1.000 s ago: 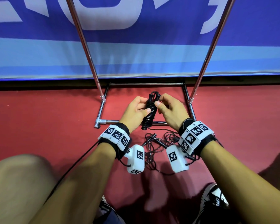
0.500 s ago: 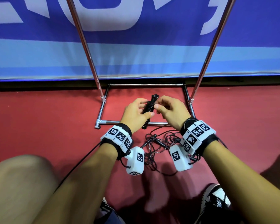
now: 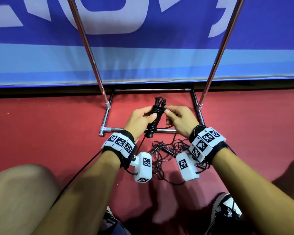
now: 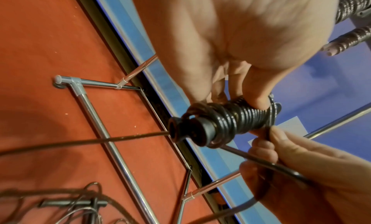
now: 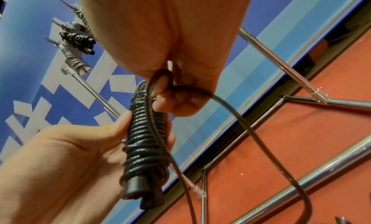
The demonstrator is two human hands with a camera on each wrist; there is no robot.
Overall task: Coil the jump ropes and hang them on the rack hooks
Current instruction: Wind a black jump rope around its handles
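A black jump rope (image 3: 155, 117) is wound tight round its own two handles, and my left hand (image 3: 140, 120) grips this bundle (image 4: 230, 124) upright above the rack's base bar. My right hand (image 3: 178, 118) pinches the rope's loose end (image 5: 160, 78) at the top of the bundle (image 5: 146, 138); the free cord (image 5: 261, 140) loops down to the floor. More black ropes (image 3: 170, 151) lie tangled on the red floor between my wrists. In the right wrist view, wound ropes (image 5: 77, 40) hang on the rack's hooks high up.
The chrome rack stands ahead, with two slanting uprights (image 3: 90, 55) and a rectangular base frame (image 3: 107, 114) on the red floor. A blue banner wall (image 3: 143, 56) is behind it. My knee (image 3: 19, 192) is at lower left and my shoe (image 3: 226, 212) at lower right.
The bundle stayed in my left hand while my right hand carried the cord round it; more turns now sit near its top. Both hands shifted only slightly.
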